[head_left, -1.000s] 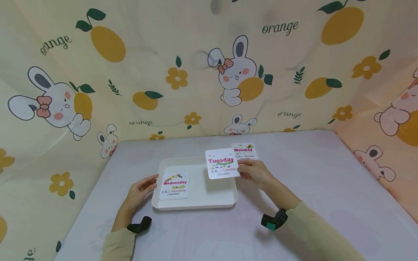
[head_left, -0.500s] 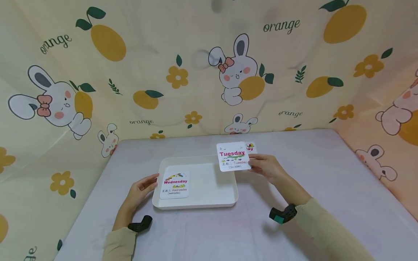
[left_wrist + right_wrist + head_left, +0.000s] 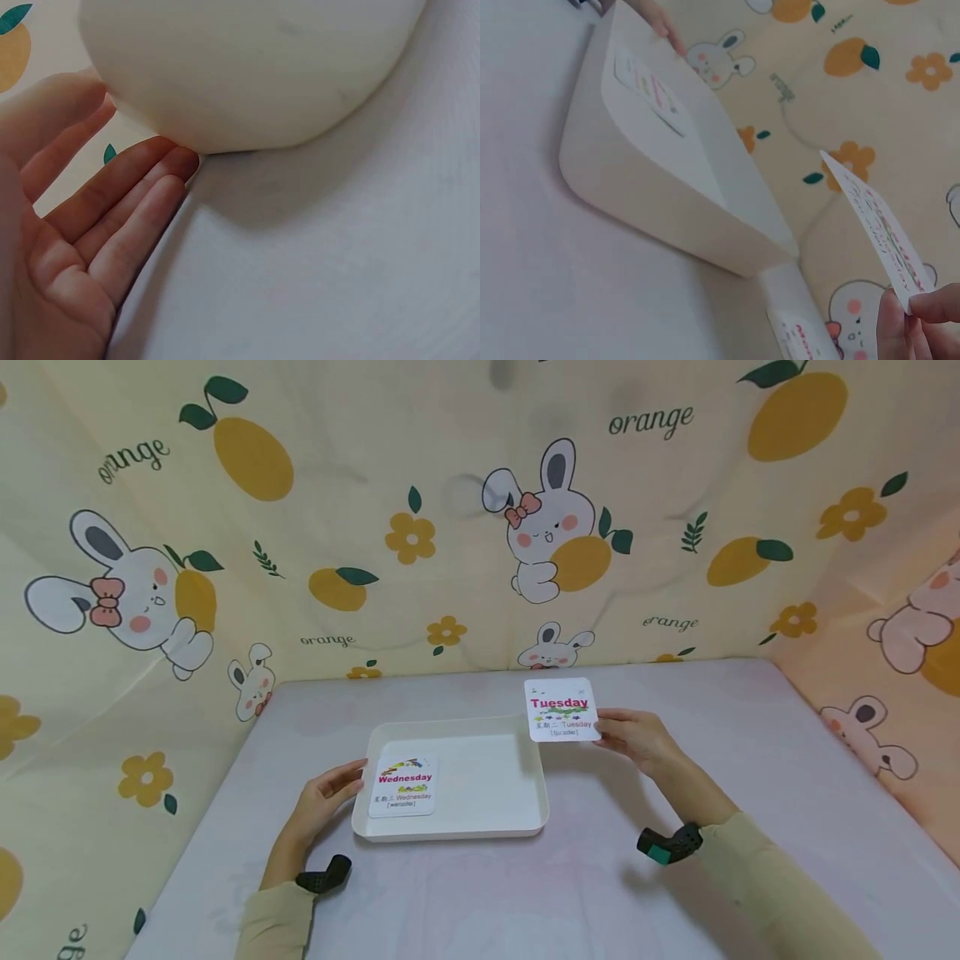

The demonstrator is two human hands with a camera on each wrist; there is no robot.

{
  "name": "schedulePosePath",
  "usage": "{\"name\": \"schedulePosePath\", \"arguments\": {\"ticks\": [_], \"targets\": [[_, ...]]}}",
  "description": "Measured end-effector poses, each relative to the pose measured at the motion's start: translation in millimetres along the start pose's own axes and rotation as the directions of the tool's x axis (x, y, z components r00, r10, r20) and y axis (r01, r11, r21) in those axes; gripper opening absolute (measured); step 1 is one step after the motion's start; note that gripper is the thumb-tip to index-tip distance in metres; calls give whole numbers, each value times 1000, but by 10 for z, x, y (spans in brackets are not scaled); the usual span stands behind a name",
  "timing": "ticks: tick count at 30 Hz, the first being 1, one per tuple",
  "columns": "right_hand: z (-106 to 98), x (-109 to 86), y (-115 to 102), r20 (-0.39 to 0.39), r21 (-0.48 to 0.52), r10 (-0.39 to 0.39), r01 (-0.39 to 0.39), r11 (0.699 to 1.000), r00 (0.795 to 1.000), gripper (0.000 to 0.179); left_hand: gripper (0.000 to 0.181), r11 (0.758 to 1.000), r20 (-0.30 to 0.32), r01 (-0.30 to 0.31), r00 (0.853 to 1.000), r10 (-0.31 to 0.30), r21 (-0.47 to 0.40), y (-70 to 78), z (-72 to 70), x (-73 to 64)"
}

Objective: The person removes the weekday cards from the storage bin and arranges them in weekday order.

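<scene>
My right hand pinches the lower right edge of a white flashcard printed "Tuesday". The right wrist view shows the thumb and fingertips on the corner of this flashcard, raised above the table. Below it lies a "Monday" flashcard, which the raised one hides in the head view. At the left end of a white tray, my left hand rests with relaxed fingers. Its fingertips touch the tray's outer wall. A "Wednesday" flashcard lies in the tray's left part.
A pale cloth-covered table lies under everything. Behind it hangs a cream backdrop with rabbits and oranges, which also runs along the left and right sides. Black wrist devices sit on both forearms.
My right hand has carried the "Tuesday" flashcard right and back, from over the tray's right part to beyond its back right corner, covering the "Monday" flashcard. My left hand has stayed put.
</scene>
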State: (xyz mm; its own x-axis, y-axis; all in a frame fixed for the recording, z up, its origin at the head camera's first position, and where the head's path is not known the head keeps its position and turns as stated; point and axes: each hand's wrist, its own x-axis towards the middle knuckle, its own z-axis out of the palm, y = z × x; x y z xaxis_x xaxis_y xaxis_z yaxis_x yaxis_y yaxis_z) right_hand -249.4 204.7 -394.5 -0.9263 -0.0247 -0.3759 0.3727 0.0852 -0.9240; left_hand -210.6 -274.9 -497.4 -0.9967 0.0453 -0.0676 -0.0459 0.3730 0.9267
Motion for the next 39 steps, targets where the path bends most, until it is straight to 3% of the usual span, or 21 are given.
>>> {"name": "schedulePosePath", "arguments": {"ticks": [18,31,33,37,39], "targets": [[-332,77,-43,-51,36,72,-70,997,996,58,51,1000,8,-27,1000,28,-11,-28,5,2],[-629,253,75,-75,88,129,-122,989,989,58,51,1000,15,-14,1000,14,-18,-17,-10,4],[-668,267,87,-71,121,143,-134,984,987,51,51,1000,15,-11,1000,11,-17,-19,-8,6],[-755,291,103,-51,229,180,-164,960,982,14,51,1000,14,-14,1000,14,-21,-14,-7,6],[-793,304,109,-38,264,197,-180,948,980,16,51,1000,13,-15,1000,16,-24,-12,-8,2]]}}
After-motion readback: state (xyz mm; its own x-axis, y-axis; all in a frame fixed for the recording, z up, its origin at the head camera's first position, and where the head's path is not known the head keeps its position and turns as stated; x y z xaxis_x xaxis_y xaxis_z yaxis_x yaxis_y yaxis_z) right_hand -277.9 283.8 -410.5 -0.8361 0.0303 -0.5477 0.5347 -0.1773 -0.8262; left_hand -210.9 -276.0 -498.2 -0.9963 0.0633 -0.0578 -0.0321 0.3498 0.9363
